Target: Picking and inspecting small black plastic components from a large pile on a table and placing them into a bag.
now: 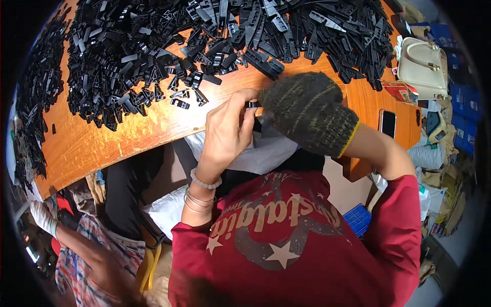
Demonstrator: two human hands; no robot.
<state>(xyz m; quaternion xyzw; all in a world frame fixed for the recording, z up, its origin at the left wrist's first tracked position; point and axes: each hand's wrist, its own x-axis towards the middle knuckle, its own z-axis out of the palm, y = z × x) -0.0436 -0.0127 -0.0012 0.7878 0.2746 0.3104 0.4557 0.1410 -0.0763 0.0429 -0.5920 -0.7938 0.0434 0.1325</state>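
My bare left hand is just past the table's front edge, its thumb and fingers pinching a small black plastic part. Bracelets circle that wrist. My right hand wears a dark green knitted glove with a yellow cuff; it is curled closed against the right end of the same part. Its fingertips face away, and whatever they grip is hidden. Beyond both hands lies a large heap of black plastic clips. Longer black plastic pieces are piled at the back right.
The orange wooden table has a curved-looking front edge. A phone and a red packet lie on its right side, near a cream handbag. At lower left, another person's gloved hand reaches near more black parts.
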